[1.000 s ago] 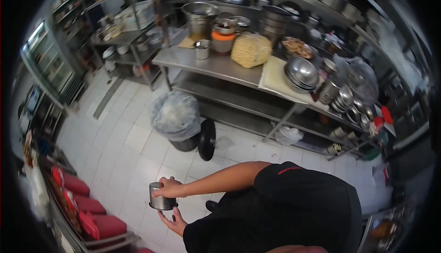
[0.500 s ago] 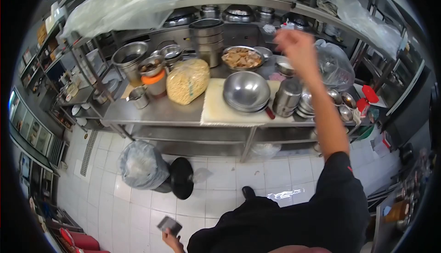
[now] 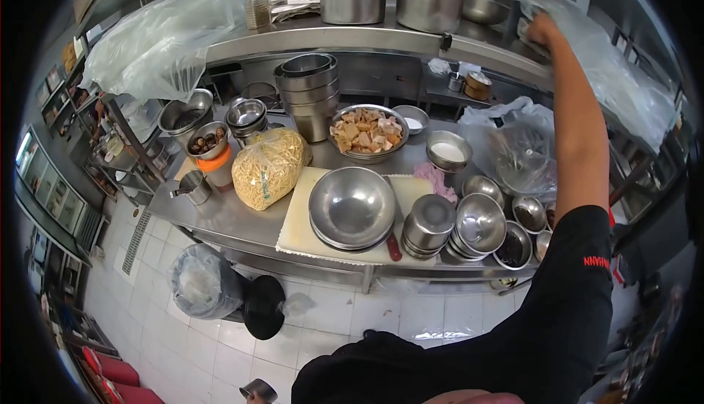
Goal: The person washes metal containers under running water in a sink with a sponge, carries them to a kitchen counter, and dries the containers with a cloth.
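At the bottom edge my left hand (image 3: 254, 399) shows only in part, closed on a small metal cup (image 3: 259, 389). My right arm is stretched up to the shelf at the upper right. There my right hand (image 3: 543, 30) is curled beside a heap of clear plastic bags (image 3: 587, 56); whatever its fingers hold is hidden. On the counter below, a stack of steel bowls (image 3: 352, 206) rests on a cutting board (image 3: 297, 232), with the red handle of a knife (image 3: 394, 248) sticking out beside it. A metal canister (image 3: 429, 221) stands right of the bowls.
A bag of pale noodle-like strips (image 3: 268, 173) and a bowl of light brown chunks (image 3: 367, 131) sit on the steel counter (image 3: 198, 215). Two large pots (image 3: 353, 1) stand on the overhead shelf. A lined bin (image 3: 202, 283) is on the floor at the left.
My right hand has moved up and to the right, from above the counter to the shelf bags. The left hand has dropped lower with the cup. The view has come nearer the counter.
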Tool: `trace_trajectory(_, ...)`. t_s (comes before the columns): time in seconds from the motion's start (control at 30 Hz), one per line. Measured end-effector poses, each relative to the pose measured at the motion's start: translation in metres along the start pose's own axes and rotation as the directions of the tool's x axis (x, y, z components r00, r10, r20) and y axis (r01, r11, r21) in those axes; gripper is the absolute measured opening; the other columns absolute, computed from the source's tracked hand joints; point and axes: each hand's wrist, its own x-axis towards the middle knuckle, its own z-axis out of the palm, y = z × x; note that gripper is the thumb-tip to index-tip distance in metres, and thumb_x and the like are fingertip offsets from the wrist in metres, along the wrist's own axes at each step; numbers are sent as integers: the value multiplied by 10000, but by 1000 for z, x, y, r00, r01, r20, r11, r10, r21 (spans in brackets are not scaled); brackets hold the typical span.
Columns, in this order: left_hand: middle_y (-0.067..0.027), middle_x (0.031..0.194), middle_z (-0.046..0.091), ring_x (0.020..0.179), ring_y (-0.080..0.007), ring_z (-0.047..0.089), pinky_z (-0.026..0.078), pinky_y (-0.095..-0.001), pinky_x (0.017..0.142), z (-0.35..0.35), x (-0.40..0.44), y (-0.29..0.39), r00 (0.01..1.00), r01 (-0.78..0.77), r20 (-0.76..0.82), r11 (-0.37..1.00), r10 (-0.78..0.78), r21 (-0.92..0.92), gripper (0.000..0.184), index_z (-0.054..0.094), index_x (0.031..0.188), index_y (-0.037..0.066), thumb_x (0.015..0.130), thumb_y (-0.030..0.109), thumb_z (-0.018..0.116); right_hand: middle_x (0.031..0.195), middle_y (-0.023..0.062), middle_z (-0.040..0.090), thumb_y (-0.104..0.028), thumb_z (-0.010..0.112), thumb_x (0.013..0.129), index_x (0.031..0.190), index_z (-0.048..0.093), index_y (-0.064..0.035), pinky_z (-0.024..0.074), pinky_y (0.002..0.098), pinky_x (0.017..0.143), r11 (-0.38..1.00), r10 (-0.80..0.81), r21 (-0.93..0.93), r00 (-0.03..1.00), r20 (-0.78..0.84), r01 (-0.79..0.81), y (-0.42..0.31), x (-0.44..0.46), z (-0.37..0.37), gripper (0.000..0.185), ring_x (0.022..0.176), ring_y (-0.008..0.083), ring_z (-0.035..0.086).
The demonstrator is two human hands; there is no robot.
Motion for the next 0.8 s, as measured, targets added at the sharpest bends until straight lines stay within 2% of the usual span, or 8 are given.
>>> trace_trajectory(0.1,-82,604,535,399,-165,429,380,-312,381,12,2,11,985,142,97,990,-143,18,581,514,1210,-31,866,435,560,1011,261,615,-210,587,715,950,657,27,483,419,811,855,213,453,967,139,-253,1,4,-5,341,935,371,611)
trace_trajectory(0.2,-133,752,655,575,-213,569,477,-368,541,17,-7,34,995,-93,39,985,88,148,626,567,1175,1,852,534,521,963,254,629,-187,569,690,946,660,-2,485,413,786,461,335,748,874,351,-477,-3,-4,-39,329,868,364,630)
trace_trajectory(0.27,-148,694,619,611,-209,538,451,-381,607,21,-3,59,1000,8,25,998,-10,61,347,584,891,-44,822,296,580,923,177,644,-180,556,766,954,658,-37,487,404,771,-66,419,946,852,316,-318,-12,-29,-86,258,815,327,630)
trace_trajectory(0.3,-156,665,601,628,-207,522,438,-388,640,22,0,70,998,58,23,998,-59,17,251,593,749,-66,807,177,609,873,160,622,-194,528,794,908,632,-51,486,478,720,-191,418,968,878,232,-164,-2,-32,-103,210,765,318,610)
trace_trajectory(0.37,-129,648,600,626,-196,520,433,-366,626,26,5,82,998,31,59,999,-28,-42,237,600,766,-63,816,169,596,772,126,578,-224,473,851,814,579,-79,485,626,619,-417,453,897,889,64,148,22,-36,-127,183,667,302,571)
trace_trajectory(0.47,-97,790,626,725,-172,544,444,-341,645,12,-12,131,978,92,198,988,-66,-126,189,609,884,-26,878,153,550,780,68,579,-127,456,839,826,579,-80,500,517,567,-646,140,725,971,-193,237,64,-31,-149,133,708,244,586)
trace_trajectory(0.63,-86,878,646,784,-157,549,430,-305,743,-5,-29,215,936,250,328,894,-126,-371,203,617,993,-46,904,111,524,785,53,593,-128,470,874,892,585,-92,514,418,599,-479,257,690,838,-481,543,-8,-130,-246,122,680,204,593)
trace_trajectory(0.8,-7,774,580,725,-95,512,428,-253,634,-34,-37,281,886,92,448,905,116,-415,181,600,881,10,914,170,521,826,43,620,-132,512,876,926,606,-84,510,356,626,-436,322,575,716,-619,693,-7,-164,-289,116,721,179,605)
